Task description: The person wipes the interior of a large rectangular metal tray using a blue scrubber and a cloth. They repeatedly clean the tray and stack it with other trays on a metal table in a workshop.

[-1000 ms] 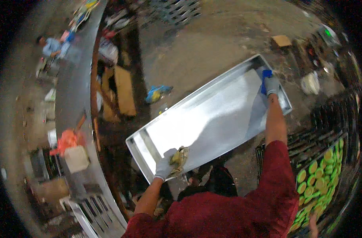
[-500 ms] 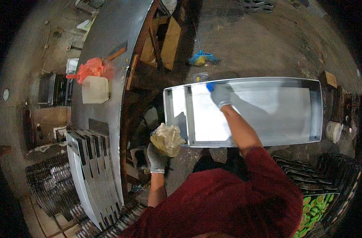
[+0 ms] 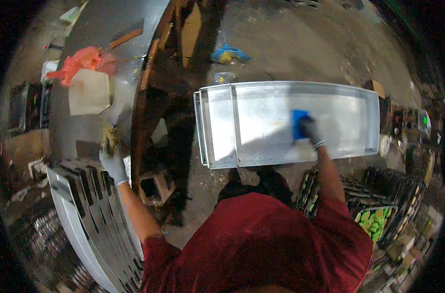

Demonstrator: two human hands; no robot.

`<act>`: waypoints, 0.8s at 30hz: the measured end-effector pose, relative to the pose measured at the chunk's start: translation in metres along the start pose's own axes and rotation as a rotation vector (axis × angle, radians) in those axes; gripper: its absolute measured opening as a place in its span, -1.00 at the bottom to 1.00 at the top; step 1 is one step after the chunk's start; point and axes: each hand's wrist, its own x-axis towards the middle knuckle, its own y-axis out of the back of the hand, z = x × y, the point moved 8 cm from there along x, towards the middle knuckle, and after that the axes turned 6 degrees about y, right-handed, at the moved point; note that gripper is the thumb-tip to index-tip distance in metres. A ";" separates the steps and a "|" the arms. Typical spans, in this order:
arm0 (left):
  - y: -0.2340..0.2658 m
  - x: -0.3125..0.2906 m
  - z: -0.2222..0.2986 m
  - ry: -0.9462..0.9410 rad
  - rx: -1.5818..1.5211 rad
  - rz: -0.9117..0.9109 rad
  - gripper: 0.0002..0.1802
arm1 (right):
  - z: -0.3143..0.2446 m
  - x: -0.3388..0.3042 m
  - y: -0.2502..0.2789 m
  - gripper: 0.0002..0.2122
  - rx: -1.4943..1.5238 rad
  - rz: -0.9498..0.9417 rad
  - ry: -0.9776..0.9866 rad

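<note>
A long shallow silver metal tray (image 3: 261, 158) with a crossbar near its left end lies before me; a second rim shows at its left side. Inside it, my right hand (image 3: 310, 128), in a grey glove, is closed on a blue cloth or sponge (image 3: 299, 125) pressed to the tray's floor. Over at the bench (image 3: 120, 22), my gloved left hand (image 3: 114, 165) has its fingers round a yellowish crumpled cloth (image 3: 110, 134), smeared by motion. Just beyond that cloth stands a cream plastic container (image 3: 89, 93), beside a red plastic bag (image 3: 83, 63).
Slotted metal panels (image 3: 88, 210) stand in a row below my left hand. At the right are dark stacked racks (image 3: 373, 190) and a crate of green pieces (image 3: 374, 222). A blue plastic item (image 3: 230, 52) lies on the floor beyond the tray.
My left hand has swung left from beside the tray to the bench with the crumpled cloth. My right hand has moved right and nearer me inside the tray. My view has shifted.
</note>
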 end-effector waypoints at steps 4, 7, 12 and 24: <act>-0.085 0.041 -0.072 -0.095 -0.338 -0.263 -0.42 | 0.056 -0.016 0.121 -0.74 0.282 0.252 0.045; -0.085 0.023 -0.035 -0.002 -0.230 -0.200 -0.38 | 0.004 -0.048 -0.086 -0.74 -0.108 0.307 0.047; -0.051 0.042 -0.021 0.011 0.063 -0.224 -0.40 | -0.048 -0.078 -0.259 -0.73 -0.296 -0.098 0.356; 0.080 0.262 0.093 -0.371 0.395 0.141 -0.69 | -0.007 -0.107 -0.006 -0.80 0.092 0.510 0.003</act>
